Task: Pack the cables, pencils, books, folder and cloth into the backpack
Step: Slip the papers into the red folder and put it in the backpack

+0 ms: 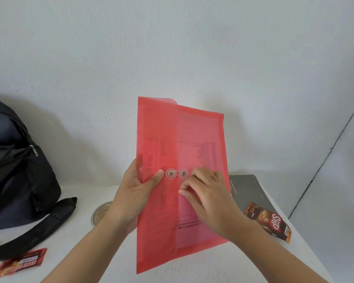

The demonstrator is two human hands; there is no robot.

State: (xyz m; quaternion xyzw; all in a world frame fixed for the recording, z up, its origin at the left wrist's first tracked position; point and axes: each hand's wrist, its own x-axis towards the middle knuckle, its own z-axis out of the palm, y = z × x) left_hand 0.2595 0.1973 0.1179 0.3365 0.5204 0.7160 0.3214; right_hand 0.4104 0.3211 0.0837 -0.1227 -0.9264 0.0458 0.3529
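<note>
A translucent red folder [194, 129] with papers inside stands upright in front of me above the white table [223, 262]. My left hand [135, 190] grips its left edge, thumb pressed beside the two round string buttons. My right hand [208, 195] lies on the folder's front just right of the buttons, its fingers curled at the closure; I cannot tell whether they pinch the string. The black backpack [14, 170] sits at the left against the wall, a zip partly open and a strap trailing across the table. A dark grey book [247, 188] lies flat behind the folder on the right.
A brown snack packet [268, 220] rests on the book's near corner. A red snack wrapper [20, 262] lies at the front left by the strap. A round clear lid or tape roll [100, 212] shows behind my left wrist. The table's right edge runs diagonally.
</note>
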